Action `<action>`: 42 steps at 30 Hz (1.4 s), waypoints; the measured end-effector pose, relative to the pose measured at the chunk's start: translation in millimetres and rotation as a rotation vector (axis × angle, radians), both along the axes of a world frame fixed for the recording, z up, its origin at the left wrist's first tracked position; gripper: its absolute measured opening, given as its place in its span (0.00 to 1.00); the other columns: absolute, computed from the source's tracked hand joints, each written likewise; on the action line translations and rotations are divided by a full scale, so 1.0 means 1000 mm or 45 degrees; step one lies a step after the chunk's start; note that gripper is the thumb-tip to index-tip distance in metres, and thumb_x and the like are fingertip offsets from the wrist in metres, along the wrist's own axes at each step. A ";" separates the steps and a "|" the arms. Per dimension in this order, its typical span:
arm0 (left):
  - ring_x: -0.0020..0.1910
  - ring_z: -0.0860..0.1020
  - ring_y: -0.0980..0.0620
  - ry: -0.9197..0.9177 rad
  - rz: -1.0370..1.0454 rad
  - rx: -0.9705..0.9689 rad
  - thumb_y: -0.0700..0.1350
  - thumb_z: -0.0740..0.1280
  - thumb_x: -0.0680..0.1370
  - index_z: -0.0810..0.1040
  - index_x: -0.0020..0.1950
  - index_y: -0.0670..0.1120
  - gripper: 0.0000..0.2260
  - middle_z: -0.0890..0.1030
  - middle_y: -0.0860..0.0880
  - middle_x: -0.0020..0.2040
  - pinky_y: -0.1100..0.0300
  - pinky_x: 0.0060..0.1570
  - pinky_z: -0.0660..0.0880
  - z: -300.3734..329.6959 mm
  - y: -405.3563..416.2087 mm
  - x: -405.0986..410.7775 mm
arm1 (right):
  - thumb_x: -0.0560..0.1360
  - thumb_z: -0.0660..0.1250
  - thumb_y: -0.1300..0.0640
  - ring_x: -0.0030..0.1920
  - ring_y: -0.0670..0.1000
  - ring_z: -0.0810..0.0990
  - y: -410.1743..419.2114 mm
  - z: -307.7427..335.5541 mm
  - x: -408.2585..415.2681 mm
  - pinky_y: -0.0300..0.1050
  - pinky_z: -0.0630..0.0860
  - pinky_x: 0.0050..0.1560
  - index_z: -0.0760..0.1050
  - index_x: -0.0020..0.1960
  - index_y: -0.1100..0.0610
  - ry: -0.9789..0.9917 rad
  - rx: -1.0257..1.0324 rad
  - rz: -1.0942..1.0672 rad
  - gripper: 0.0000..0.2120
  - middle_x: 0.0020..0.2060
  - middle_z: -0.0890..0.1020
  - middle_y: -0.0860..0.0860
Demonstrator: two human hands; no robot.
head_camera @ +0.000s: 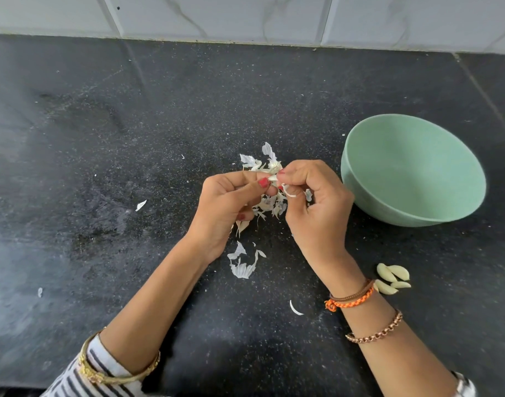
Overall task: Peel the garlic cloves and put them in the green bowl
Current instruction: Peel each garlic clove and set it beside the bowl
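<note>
The garlic clove (274, 177) is pinched between both hands, left hand (231, 202) steadying and right hand (314, 196) stripping skin, just left of the empty green bowl (411, 170) for short transfer.

There is one view, from a camera worn on the person's head. It looks forward and steeply down onto a black countertop (131, 138), close enough that both forearms run up from the bottom edge and fill the lower half. The wide lens bends the straight lines near the edges. Beyond the countertop, the foot of a white tiled wall (245, 15) crosses the top of the frame. With only this camera, no second view shares any part of the scene.
</note>
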State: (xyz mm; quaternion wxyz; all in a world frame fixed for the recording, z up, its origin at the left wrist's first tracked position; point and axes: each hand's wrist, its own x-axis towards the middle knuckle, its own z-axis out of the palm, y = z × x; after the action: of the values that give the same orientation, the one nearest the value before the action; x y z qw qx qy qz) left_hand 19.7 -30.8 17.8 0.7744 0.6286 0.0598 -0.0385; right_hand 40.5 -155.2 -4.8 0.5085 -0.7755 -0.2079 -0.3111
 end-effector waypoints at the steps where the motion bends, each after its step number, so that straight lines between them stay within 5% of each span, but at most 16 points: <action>1: 0.28 0.66 0.60 0.019 0.005 -0.028 0.39 0.66 0.72 0.81 0.33 0.46 0.09 0.79 0.52 0.31 0.70 0.22 0.60 0.000 -0.001 0.000 | 0.71 0.61 0.71 0.40 0.47 0.76 0.000 0.000 0.000 0.31 0.72 0.43 0.78 0.37 0.66 -0.046 -0.030 -0.012 0.08 0.35 0.79 0.55; 7: 0.25 0.65 0.61 0.125 0.043 -0.194 0.36 0.61 0.76 0.79 0.32 0.46 0.15 0.75 0.54 0.28 0.70 0.20 0.58 0.000 -0.006 0.000 | 0.71 0.62 0.72 0.39 0.43 0.75 0.000 -0.004 0.000 0.32 0.72 0.42 0.78 0.38 0.64 -0.069 0.002 0.047 0.08 0.35 0.79 0.53; 10: 0.24 0.66 0.61 0.090 0.038 -0.125 0.35 0.61 0.77 0.76 0.37 0.42 0.10 0.75 0.54 0.27 0.70 0.20 0.58 0.001 -0.005 0.000 | 0.70 0.66 0.72 0.39 0.41 0.78 0.002 0.003 -0.003 0.35 0.74 0.40 0.76 0.40 0.57 0.238 0.332 0.178 0.10 0.36 0.79 0.43; 14: 0.26 0.65 0.59 -0.020 0.106 0.079 0.36 0.63 0.75 0.74 0.32 0.44 0.11 0.73 0.52 0.27 0.69 0.21 0.60 -0.004 0.000 0.001 | 0.70 0.68 0.70 0.37 0.41 0.81 0.003 0.017 -0.007 0.35 0.76 0.41 0.75 0.39 0.56 0.604 0.763 0.349 0.10 0.33 0.83 0.43; 18: 0.27 0.65 0.53 -0.214 0.138 0.286 0.39 0.59 0.68 0.73 0.29 0.46 0.09 0.73 0.50 0.26 0.65 0.24 0.60 -0.005 0.000 0.001 | 0.74 0.64 0.70 0.34 0.39 0.78 0.001 0.020 -0.006 0.33 0.75 0.35 0.76 0.42 0.57 0.727 0.697 0.343 0.10 0.33 0.81 0.45; 21: 0.24 0.64 0.58 -0.329 0.133 0.373 0.41 0.61 0.73 0.70 0.25 0.47 0.15 0.69 0.50 0.23 0.68 0.25 0.61 -0.008 0.000 0.000 | 0.75 0.63 0.69 0.34 0.39 0.78 0.001 0.019 -0.006 0.32 0.74 0.35 0.78 0.44 0.57 0.743 0.614 0.302 0.09 0.34 0.81 0.47; 25: 0.27 0.67 0.60 -0.433 0.151 0.454 0.47 0.70 0.72 0.75 0.33 0.43 0.11 0.73 0.56 0.27 0.68 0.29 0.65 -0.014 0.005 0.003 | 0.75 0.65 0.67 0.34 0.41 0.80 0.000 0.018 -0.005 0.33 0.75 0.36 0.78 0.44 0.57 0.756 0.588 0.276 0.07 0.33 0.82 0.46; 28: 0.34 0.75 0.52 -0.437 0.084 0.355 0.50 0.71 0.69 0.79 0.46 0.52 0.07 0.81 0.54 0.35 0.53 0.36 0.74 -0.014 0.006 0.003 | 0.74 0.66 0.68 0.34 0.41 0.80 0.000 0.018 -0.005 0.34 0.76 0.36 0.78 0.42 0.58 0.752 0.582 0.281 0.07 0.34 0.82 0.48; 31: 0.38 0.79 0.50 -0.509 0.058 0.383 0.49 0.70 0.71 0.82 0.46 0.56 0.05 0.83 0.53 0.39 0.42 0.38 0.75 -0.014 0.005 0.002 | 0.73 0.68 0.67 0.35 0.43 0.80 -0.001 0.017 -0.004 0.36 0.77 0.36 0.78 0.40 0.59 0.740 0.535 0.308 0.06 0.35 0.82 0.50; 33: 0.39 0.79 0.54 -0.520 0.085 0.375 0.49 0.70 0.71 0.82 0.44 0.58 0.04 0.83 0.55 0.39 0.46 0.38 0.76 -0.014 0.005 0.003 | 0.73 0.68 0.66 0.34 0.43 0.79 -0.001 0.016 -0.004 0.36 0.77 0.34 0.77 0.38 0.57 0.731 0.480 0.315 0.07 0.35 0.82 0.51; 37: 0.34 0.76 0.65 -0.541 0.106 0.353 0.45 0.70 0.73 0.81 0.46 0.49 0.04 0.82 0.60 0.37 0.71 0.35 0.71 -0.015 0.003 0.003 | 0.71 0.67 0.58 0.33 0.41 0.77 0.000 0.015 -0.004 0.34 0.75 0.35 0.73 0.36 0.53 0.681 0.320 0.296 0.06 0.33 0.79 0.47; 42: 0.31 0.75 0.65 -0.530 0.107 0.232 0.39 0.69 0.71 0.80 0.41 0.47 0.03 0.81 0.60 0.33 0.74 0.34 0.69 -0.016 0.000 0.003 | 0.72 0.65 0.56 0.31 0.39 0.75 -0.001 0.014 -0.005 0.34 0.71 0.33 0.73 0.37 0.58 0.652 0.222 0.302 0.07 0.29 0.75 0.43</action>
State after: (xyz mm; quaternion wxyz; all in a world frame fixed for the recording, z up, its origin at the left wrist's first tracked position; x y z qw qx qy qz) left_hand 22.5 -30.7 1.7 0.7111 0.6872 -0.0719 0.1298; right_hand 35.9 -156.4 9.5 0.6419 -0.7525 -0.1346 -0.0602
